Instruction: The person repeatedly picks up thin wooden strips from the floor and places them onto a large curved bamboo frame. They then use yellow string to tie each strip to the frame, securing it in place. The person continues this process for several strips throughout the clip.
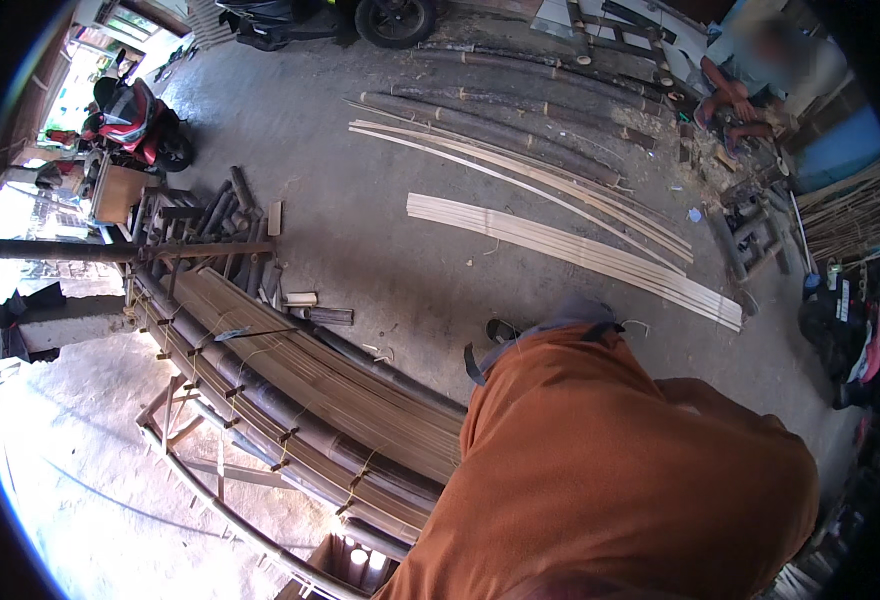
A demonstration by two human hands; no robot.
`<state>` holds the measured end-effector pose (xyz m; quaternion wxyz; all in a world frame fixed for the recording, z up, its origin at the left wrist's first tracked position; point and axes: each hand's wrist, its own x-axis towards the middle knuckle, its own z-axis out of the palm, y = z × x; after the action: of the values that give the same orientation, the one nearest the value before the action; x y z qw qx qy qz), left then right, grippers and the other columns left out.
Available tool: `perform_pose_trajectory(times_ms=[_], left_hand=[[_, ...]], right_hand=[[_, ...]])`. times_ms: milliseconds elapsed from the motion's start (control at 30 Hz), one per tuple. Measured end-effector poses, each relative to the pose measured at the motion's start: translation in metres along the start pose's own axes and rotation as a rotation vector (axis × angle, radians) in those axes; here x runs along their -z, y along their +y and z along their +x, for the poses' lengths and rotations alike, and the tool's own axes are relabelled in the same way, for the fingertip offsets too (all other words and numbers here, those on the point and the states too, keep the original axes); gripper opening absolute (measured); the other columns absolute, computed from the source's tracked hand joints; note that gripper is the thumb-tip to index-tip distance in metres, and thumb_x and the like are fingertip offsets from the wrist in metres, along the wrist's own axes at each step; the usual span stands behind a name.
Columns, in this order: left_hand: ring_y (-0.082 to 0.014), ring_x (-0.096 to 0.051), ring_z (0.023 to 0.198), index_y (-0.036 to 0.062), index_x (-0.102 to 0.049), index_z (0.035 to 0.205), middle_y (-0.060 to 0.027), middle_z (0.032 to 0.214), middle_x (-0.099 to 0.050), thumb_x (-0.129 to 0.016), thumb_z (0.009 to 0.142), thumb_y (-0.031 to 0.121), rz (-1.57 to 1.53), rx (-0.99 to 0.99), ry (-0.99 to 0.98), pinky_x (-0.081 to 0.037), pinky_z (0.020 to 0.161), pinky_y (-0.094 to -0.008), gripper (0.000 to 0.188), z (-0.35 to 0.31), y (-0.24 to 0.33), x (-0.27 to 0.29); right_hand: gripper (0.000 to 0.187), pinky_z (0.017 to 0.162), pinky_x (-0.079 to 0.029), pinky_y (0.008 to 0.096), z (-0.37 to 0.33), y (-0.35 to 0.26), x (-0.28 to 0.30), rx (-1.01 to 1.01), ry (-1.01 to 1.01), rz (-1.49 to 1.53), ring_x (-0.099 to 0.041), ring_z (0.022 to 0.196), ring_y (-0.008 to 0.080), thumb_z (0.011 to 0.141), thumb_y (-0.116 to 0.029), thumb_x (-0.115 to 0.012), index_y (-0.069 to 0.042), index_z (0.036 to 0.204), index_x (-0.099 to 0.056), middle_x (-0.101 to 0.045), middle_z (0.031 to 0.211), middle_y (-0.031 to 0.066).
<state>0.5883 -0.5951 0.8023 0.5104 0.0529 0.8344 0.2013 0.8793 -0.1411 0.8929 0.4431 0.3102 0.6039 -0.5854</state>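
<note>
Neither of my hands shows. My orange shirt [620,460] fills the lower middle, and what looks like part of my right arm [710,395] sits at its right side, the hand hidden. Beyond my feet lies a flat band of pale split bamboo strips [570,250] on the concrete floor. Farther off, several thin bamboo strips [520,180] run alongside it. To my left, a long stack of brown bamboo slats [330,390] rests along a rack of dark bamboo poles [290,425] tied with yellow cord.
Whole bamboo poles [510,125] lie farther back. At the far right a person [735,95] sits low among shavings, near a small wooden frame [755,235]. A red motorbike [140,120] stands at the left; another motorbike's wheel [395,20] is at the top. Short bamboo pieces [225,215] are piled left.
</note>
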Motion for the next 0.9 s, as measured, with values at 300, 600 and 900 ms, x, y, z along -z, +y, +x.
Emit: perform_pose_trajectory(times_ms=[300,600,900], left_hand=[[-0.0313,-0.066,0.101,-0.0004,-0.068,0.106,-0.023,0.103,-0.069,-0.052,0.091,0.023,0.048,-0.033,-0.122,-0.05,0.087,-0.0388,0.032,0.028,-0.031,0.041],[-0.0294,-0.067,0.102,-0.0015,-0.069,0.107,-0.0231,0.104,-0.069,-0.052,0.092,0.022,0.194,-0.539,-0.17,-0.049,0.088,-0.0373,0.032,0.165,-0.007,0.068],[-0.0382,-0.066,0.095,0.0033,-0.069,0.107,-0.0203,0.101,-0.07,-0.053,0.092,0.027,0.559,-1.016,-0.157,-0.05,0.085,-0.042,0.032,0.321,0.162,0.045]], right_hand=[[0.069,0.102,-0.039,0.036,0.043,-0.031,0.021,-0.027,-0.186,-0.21,-0.047,0.127,0.0233,0.091,-0.04,-0.063,-0.001,0.143,-0.041,-0.048,0.142,0.0174],[0.036,0.08,-0.05,0.0452,0.088,-0.078,0.075,-0.174,0.251,-0.691,-0.065,0.095,0.0352,0.091,-0.035,-0.056,-0.007,0.111,-0.067,-0.069,0.103,0.0181],[0.04,0.076,-0.05,0.0445,0.197,-0.161,0.116,0.123,0.644,-0.303,-0.065,0.09,0.0355,0.089,-0.046,-0.059,-0.008,0.093,-0.068,-0.069,0.093,0.0177]])
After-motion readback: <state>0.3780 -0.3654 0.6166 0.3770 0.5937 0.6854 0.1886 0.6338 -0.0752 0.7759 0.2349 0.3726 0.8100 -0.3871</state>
